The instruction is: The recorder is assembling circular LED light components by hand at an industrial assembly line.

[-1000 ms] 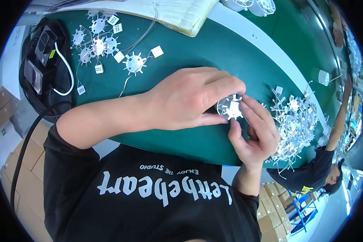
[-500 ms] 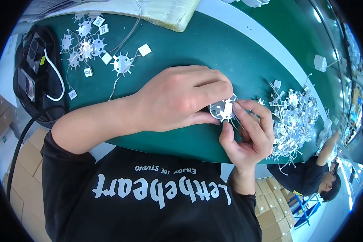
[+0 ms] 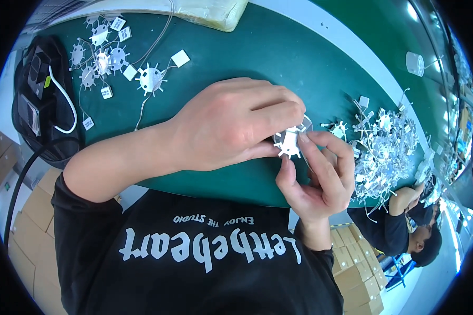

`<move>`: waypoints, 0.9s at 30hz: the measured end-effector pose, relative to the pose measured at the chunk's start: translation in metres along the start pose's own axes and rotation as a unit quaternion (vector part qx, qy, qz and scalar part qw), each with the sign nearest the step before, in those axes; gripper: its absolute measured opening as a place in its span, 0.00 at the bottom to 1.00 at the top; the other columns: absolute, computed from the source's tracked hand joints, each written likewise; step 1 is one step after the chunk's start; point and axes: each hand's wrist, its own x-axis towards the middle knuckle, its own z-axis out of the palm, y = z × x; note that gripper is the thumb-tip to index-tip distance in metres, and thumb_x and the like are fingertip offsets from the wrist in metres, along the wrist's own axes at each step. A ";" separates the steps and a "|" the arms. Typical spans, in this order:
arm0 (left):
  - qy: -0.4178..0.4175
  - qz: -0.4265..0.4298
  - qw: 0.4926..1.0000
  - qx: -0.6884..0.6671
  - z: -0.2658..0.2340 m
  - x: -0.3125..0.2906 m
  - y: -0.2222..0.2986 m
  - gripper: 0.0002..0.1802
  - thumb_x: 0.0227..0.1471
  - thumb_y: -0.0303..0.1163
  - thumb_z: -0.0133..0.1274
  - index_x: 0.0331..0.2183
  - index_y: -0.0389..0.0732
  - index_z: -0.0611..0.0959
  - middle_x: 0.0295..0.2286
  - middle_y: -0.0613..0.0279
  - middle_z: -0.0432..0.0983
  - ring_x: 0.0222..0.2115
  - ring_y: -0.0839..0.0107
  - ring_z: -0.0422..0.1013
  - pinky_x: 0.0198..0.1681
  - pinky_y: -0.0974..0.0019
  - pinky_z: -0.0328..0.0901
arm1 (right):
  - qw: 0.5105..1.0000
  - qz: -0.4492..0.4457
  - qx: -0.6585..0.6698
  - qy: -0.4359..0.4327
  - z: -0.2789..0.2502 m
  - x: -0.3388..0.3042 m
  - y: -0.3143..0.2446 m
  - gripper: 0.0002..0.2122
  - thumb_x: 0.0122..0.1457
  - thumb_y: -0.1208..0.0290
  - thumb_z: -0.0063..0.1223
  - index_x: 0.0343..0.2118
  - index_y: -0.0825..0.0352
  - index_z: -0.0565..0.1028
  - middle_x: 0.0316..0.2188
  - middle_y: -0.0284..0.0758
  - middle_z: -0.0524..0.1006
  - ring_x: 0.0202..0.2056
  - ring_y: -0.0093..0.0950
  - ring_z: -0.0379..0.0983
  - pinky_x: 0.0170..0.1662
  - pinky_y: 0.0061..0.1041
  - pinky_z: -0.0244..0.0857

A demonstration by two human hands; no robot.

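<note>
My left hand (image 3: 234, 123) is closed in a pinch on the far side of a clear round plastic cup (image 3: 308, 124). At the cup sits a small white spoked disc (image 3: 289, 143) with short tabs around its rim; whether it lies fully inside cannot be made out. My right hand (image 3: 323, 176) pinches the disc's near edge between thumb and fingertips. A thin wire runs beside the right fingers. The left fingertips are partly hidden behind the cup.
Wired spoked discs (image 3: 102, 60) with square white tags lie at the far left on the green table (image 3: 210, 58). A tangled heap of similar parts (image 3: 386, 152) is at the right. A black case (image 3: 42, 100) stands left; a co-worker (image 3: 404, 231) is at the far right.
The white disc has turned so its broad face shows more. My right thumb and fingers have shifted slightly left around it. The co-worker's arm has lowered.
</note>
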 end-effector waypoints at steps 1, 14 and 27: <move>0.002 0.000 1.000 -0.002 0.000 0.000 0.000 0.25 0.40 0.30 0.77 0.41 0.41 0.82 0.44 0.58 0.85 0.40 0.58 0.83 0.41 0.59 0.78 | 1.000 -0.009 0.016 0.014 0.000 -0.003 0.002 0.20 0.47 0.82 0.72 0.46 0.74 0.86 0.48 0.46 0.81 0.20 0.10 0.62 0.23 0.12 0.53; -0.012 -0.017 1.000 -0.015 -0.001 0.002 0.001 0.28 0.38 0.30 0.78 0.43 0.41 0.83 0.44 0.59 0.85 0.39 0.59 0.83 0.40 0.59 0.78 | 0.996 0.078 0.025 0.045 0.008 -0.007 -0.008 0.20 0.47 0.83 0.76 0.46 0.73 0.87 0.44 0.42 0.80 0.22 0.15 0.68 0.26 0.13 0.62; -0.020 -0.005 1.000 0.002 -0.002 0.003 0.002 0.28 0.40 0.32 0.78 0.44 0.41 0.83 0.43 0.59 0.83 0.40 0.58 0.81 0.41 0.59 0.77 | 0.995 0.086 0.032 0.039 0.001 -0.027 0.007 0.08 0.59 0.89 0.63 0.41 0.75 0.82 0.49 0.46 0.77 0.24 0.18 0.68 0.26 0.15 0.58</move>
